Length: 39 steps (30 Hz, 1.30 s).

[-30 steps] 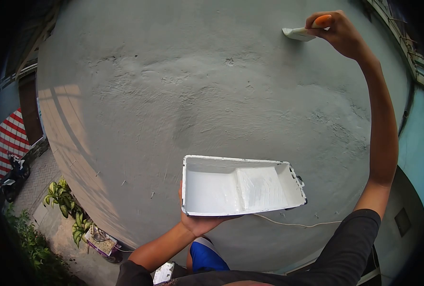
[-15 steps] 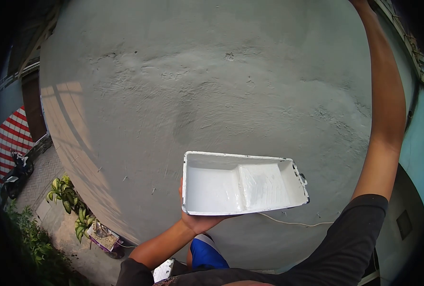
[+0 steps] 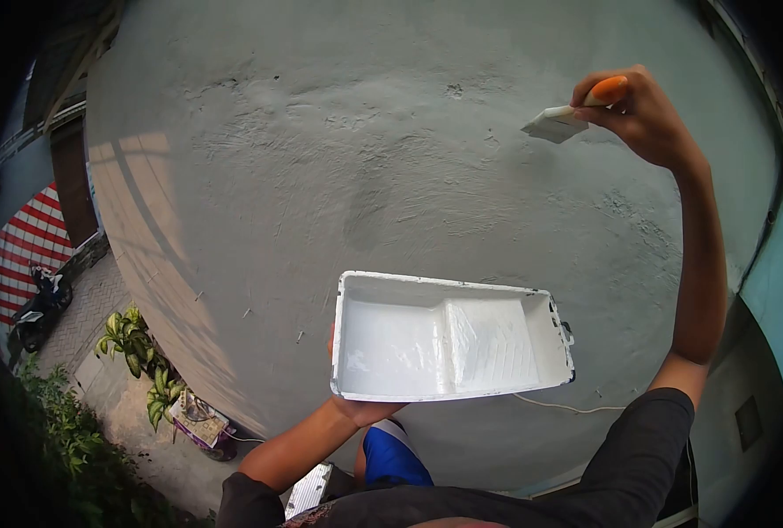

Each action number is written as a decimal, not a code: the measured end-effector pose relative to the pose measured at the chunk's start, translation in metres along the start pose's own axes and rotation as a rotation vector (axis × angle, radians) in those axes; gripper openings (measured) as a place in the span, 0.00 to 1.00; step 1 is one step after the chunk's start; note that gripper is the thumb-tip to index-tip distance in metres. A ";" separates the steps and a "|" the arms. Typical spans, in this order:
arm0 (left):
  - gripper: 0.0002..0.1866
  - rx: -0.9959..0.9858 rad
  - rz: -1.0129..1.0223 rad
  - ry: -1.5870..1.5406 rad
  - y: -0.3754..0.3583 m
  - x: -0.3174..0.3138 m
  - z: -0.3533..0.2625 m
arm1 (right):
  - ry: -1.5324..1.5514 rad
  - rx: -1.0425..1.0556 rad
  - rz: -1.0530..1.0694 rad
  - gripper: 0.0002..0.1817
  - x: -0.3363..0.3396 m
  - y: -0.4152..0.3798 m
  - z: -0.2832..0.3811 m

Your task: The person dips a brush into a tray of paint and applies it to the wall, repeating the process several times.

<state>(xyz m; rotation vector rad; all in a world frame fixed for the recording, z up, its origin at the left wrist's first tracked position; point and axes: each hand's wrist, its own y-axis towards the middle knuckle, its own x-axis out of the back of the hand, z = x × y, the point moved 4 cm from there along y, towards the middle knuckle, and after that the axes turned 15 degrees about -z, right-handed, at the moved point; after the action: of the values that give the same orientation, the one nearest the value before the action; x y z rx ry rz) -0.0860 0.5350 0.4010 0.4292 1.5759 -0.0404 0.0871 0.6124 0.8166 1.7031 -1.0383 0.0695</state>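
Note:
A white paint tray with white paint in it rests on my left hand, which supports it from below at its left end; most of those fingers are hidden behind the tray. At the upper right, my right hand is closed around the handle of a paintbrush with an orange handle end. The brush's bristles point left, close to the grey wall; whether they touch it I cannot tell.
Leafy plants and a box-like container stand at the lower left. Farther left is a parked motorbike near a red-and-white striped surface. A thin cable runs below the tray.
My right hand has come down and left from the top right edge, bringing the brush into view. The tray has shifted only slightly in the view.

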 end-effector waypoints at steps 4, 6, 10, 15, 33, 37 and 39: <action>0.44 -0.034 -0.003 -0.023 -0.005 0.000 -0.003 | -0.062 0.203 -0.231 0.06 0.021 0.087 -0.069; 0.44 -0.044 -0.002 -0.031 -0.007 0.000 -0.003 | -0.133 0.089 -0.561 0.08 0.054 0.115 -0.049; 0.44 -0.030 0.020 -0.034 -0.007 0.001 -0.002 | -0.361 0.255 -0.807 0.06 0.083 0.155 -0.076; 0.43 0.039 0.036 -0.031 0.002 0.002 0.000 | -0.496 0.361 -0.560 0.05 0.025 0.109 -0.057; 0.41 0.067 0.045 -0.062 0.003 0.007 0.003 | -0.299 0.149 -0.669 0.06 0.122 0.154 -0.133; 0.56 0.128 -0.067 -0.232 0.005 0.010 0.005 | -0.405 0.245 -0.800 0.07 0.128 0.183 -0.150; 0.55 0.110 -0.071 -0.209 0.004 0.010 0.003 | -0.438 0.093 -0.799 0.07 0.108 0.183 -0.166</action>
<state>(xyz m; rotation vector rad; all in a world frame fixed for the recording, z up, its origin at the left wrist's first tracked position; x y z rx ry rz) -0.0819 0.5407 0.3923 0.4403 1.3864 -0.2208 0.1049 0.6759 1.0782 2.1584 -0.5868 -0.8066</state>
